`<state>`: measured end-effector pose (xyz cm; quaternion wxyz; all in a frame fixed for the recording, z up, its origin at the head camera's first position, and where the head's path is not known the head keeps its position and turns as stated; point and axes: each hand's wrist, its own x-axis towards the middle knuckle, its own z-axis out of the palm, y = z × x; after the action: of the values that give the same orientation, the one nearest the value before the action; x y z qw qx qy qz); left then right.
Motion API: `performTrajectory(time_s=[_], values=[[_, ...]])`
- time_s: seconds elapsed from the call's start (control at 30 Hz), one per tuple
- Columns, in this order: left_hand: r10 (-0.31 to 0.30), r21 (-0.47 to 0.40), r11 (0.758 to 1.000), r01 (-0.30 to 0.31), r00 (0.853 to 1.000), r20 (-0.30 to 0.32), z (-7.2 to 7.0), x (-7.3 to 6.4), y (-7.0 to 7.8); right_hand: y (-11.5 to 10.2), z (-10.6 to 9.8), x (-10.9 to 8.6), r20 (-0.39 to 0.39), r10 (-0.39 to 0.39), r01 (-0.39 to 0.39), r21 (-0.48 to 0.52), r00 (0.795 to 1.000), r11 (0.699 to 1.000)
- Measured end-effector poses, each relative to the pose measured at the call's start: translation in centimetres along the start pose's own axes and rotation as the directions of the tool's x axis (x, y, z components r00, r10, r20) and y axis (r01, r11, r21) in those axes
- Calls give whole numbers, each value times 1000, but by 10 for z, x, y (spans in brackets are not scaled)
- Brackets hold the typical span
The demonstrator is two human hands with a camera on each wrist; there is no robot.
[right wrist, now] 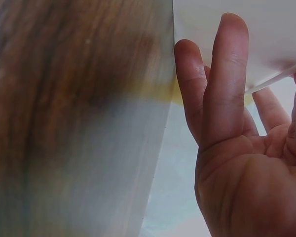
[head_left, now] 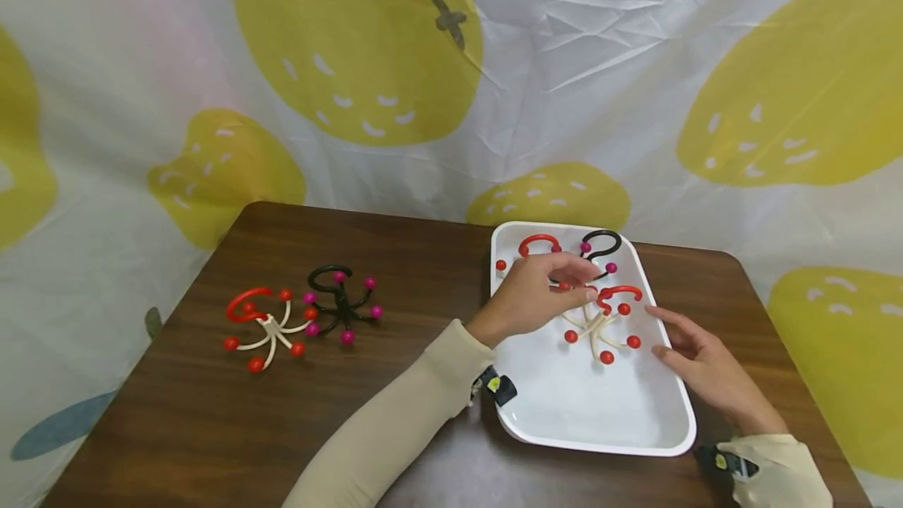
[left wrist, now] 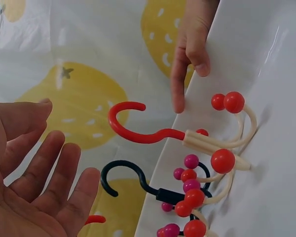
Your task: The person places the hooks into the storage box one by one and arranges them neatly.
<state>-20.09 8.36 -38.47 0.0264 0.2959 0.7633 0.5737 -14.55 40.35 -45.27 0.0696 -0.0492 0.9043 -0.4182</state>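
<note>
My left hand (head_left: 534,292) hovers over the white tray (head_left: 585,422) with its fingers relaxed and holding nothing. Just below and right of it stands a rotating hanger hook with a red hook, cream arms and red ball tips (left wrist: 214,143). Farther back in the tray are another hanger with a red hook (head_left: 539,240) and a black one with magenta balls (left wrist: 170,196); the left hand partly hides them in the head view. My right hand (head_left: 712,371) is at the tray's right side, its loosely extended fingers (right wrist: 227,84) against the outer wall.
To the left on the brown wooden table (head_left: 395,382) lie two more hangers: a red-hooked one with cream arms (head_left: 271,328) and a black one with magenta balls (head_left: 342,304). A patterned curtain (head_left: 395,179) stands behind the table.
</note>
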Motion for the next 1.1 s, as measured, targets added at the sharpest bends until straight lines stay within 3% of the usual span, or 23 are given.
performTrajectory(time_s=[0.57, 0.8, 1.1], values=[[-29, -34, 999, 27, 998, -62, -33, -19, 7, -5, -1, 0, 10, 45, -44, -33, 999, 998], [-32, -37, 999, 29, 996, -81, -42, -25, 8, -4, -6, -5, -6, 29, -29, -46, 1000, 998], [-54, -46, 998, 49, 993, -102, -66, -39, 11, -1, -3, -6, -6, 33, -33, -41, 999, 999]])
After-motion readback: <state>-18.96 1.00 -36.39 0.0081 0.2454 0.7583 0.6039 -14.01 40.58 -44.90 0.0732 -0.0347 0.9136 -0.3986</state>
